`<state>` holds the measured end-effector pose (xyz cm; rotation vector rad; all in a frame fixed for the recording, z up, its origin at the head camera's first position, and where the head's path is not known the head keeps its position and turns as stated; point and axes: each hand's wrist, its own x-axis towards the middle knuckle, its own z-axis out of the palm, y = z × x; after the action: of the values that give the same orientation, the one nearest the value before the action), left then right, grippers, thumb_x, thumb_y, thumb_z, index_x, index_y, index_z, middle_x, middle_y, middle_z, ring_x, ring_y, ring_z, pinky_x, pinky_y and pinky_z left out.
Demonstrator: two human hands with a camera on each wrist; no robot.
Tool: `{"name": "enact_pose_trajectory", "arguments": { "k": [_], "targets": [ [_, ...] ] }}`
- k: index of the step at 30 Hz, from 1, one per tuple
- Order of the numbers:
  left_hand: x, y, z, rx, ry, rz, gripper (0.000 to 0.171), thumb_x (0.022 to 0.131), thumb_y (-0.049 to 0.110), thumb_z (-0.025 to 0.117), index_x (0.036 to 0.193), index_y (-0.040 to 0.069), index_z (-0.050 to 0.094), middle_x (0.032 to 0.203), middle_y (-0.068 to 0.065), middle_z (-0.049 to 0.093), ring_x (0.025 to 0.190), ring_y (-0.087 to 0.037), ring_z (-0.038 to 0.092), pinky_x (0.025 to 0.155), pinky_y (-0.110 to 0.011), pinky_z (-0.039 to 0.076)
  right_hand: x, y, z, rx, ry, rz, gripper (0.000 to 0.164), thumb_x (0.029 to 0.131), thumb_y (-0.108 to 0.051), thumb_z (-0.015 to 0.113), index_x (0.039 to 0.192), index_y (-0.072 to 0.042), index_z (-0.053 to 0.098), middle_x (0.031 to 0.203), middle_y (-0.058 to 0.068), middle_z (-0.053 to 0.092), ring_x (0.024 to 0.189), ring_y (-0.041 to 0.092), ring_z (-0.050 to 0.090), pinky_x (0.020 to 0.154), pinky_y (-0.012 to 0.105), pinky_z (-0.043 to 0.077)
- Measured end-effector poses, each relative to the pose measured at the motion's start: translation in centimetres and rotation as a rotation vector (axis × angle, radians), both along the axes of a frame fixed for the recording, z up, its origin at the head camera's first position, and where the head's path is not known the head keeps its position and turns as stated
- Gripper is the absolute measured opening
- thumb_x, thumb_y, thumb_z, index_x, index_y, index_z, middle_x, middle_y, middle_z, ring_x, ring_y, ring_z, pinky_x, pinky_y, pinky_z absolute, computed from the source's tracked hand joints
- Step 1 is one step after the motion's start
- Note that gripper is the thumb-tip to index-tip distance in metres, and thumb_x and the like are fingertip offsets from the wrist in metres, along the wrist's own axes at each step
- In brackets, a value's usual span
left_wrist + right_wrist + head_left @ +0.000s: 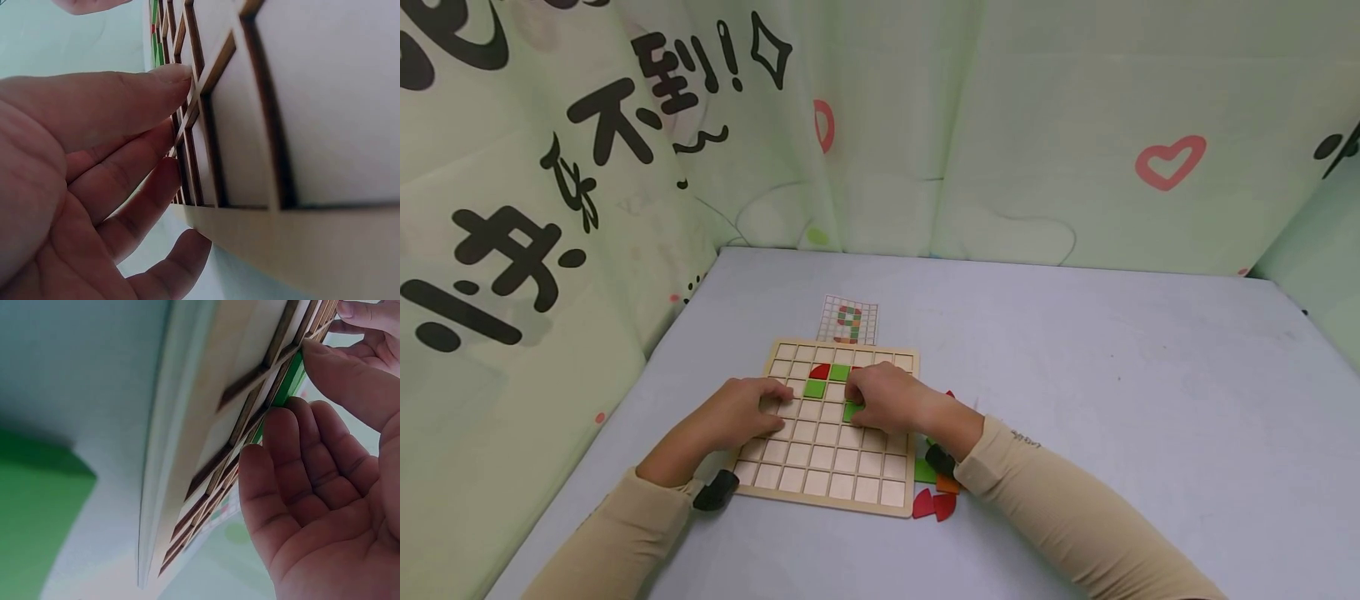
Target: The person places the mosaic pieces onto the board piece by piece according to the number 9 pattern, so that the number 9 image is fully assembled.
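Observation:
A wooden grid board (pixel 795 457) lies on the table. My right hand (pixel 891 398) is over its upper right part, thumb and fingertips pinching a green square tile (pixel 289 384) at a grid cell. My left hand (pixel 737 414) rests at the board's left side with loosely bent fingers; in the left wrist view its thumb (pixel 172 78) touches the grid bars. Above the hands, a red rounded piece (pixel 820 372), a green tile (pixel 840 373) and another green square (pixel 813 389) sit in cells. A bit of red shows beside my right knuckles, mostly hidden.
Behind the board lies a small printed grid card (pixel 847 319) with a coloured pattern. Loose red pieces (pixel 943 505), an orange piece (pixel 948 484) and a green piece (pixel 924 471) lie right of the board, partly under my right wrist. A printed curtain (pixel 880 125) hangs behind the table.

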<state>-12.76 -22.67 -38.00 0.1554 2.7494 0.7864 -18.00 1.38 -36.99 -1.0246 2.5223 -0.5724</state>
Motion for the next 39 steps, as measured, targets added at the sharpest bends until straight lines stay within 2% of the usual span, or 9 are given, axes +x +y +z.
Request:
{"name": "enact_pose_trajectory", "arguments": {
  "k": [7, 16, 28, 39],
  "targets": [
    [0.0, 0.0, 0.1, -0.004, 0.0, -0.004, 0.034, 0.088, 0.011, 0.076, 0.121, 0.01, 0.069, 0.129, -0.01, 0.064, 0.128, -0.033, 0.05, 0.102, -0.05, 0.043, 0.0, 0.0, -0.1, 0.007, -0.001, 0.0, 0.023, 0.09, -0.014, 0.075, 0.11, -0.006, 0.068, 0.101, 0.002, 0.067, 0.089, 0.015, 0.057, 0.085, 0.031, 0.05],
    [0.0, 0.2, 0.2, -0.003, 0.005, -0.01, 0.033, 0.088, 0.01, 0.076, 0.121, 0.009, 0.069, 0.129, -0.01, 0.064, 0.129, -0.034, 0.05, 0.102, -0.05, 0.042, 0.0, 0.3, 0.1, 0.011, -0.015, 0.006, 0.024, 0.09, -0.017, 0.075, 0.112, -0.007, 0.072, 0.102, 0.001, 0.07, 0.092, 0.014, 0.06, 0.089, 0.031, 0.051],
    [0.1, 0.2, 0.2, -0.005, 0.008, -0.017, 0.033, 0.088, 0.009, 0.076, 0.121, 0.008, 0.069, 0.129, -0.011, 0.064, 0.129, -0.034, 0.05, 0.103, -0.051, 0.041, 0.1, 0.7, 0.4, 0.009, -0.045, 0.026, 0.023, 0.09, -0.018, 0.077, 0.11, -0.007, 0.073, 0.098, -0.002, 0.07, 0.089, 0.013, 0.06, 0.087, 0.03, 0.051],
    [0.1, 0.2, 0.2, -0.004, 0.008, -0.018, 0.033, 0.088, 0.009, 0.075, 0.12, 0.008, 0.069, 0.129, -0.011, 0.064, 0.129, -0.035, 0.05, 0.104, -0.051, 0.041, 0.0, 1.5, 0.5, -0.015, -0.088, 0.025, 0.032, 0.09, -0.02, 0.077, 0.118, -0.008, 0.073, 0.102, -0.003, 0.069, 0.089, 0.013, 0.058, 0.085, 0.027, 0.05]
  ]
}}
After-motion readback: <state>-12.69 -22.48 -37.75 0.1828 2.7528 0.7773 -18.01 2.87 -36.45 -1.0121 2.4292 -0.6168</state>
